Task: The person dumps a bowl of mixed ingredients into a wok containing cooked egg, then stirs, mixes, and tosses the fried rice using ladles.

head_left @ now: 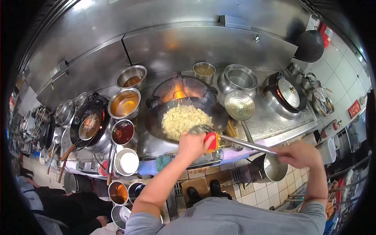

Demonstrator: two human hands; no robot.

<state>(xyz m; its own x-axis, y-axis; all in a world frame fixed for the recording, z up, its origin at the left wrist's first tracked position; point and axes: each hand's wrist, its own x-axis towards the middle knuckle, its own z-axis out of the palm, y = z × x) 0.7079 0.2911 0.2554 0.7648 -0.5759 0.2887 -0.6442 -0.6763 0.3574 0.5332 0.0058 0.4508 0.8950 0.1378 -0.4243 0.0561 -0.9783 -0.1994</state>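
Note:
A dark wok sits tilted on the burner, with orange flame behind it. Pale yellow food that looks like fried rice is heaped in it. My left hand is closed at the wok's near edge, with a red and yellow cloth at its fingers; the grip itself is hidden. My right hand wraps the end of a long-handled metal ladle. The ladle's bowl is over the near side of the food, just beyond my left hand.
A perforated strainer leans by a metal pot on the right. Left of the wok stand bowls of amber liquid and dark red sauce. Another wok is farther left. A co-worker's hand shows at lower left.

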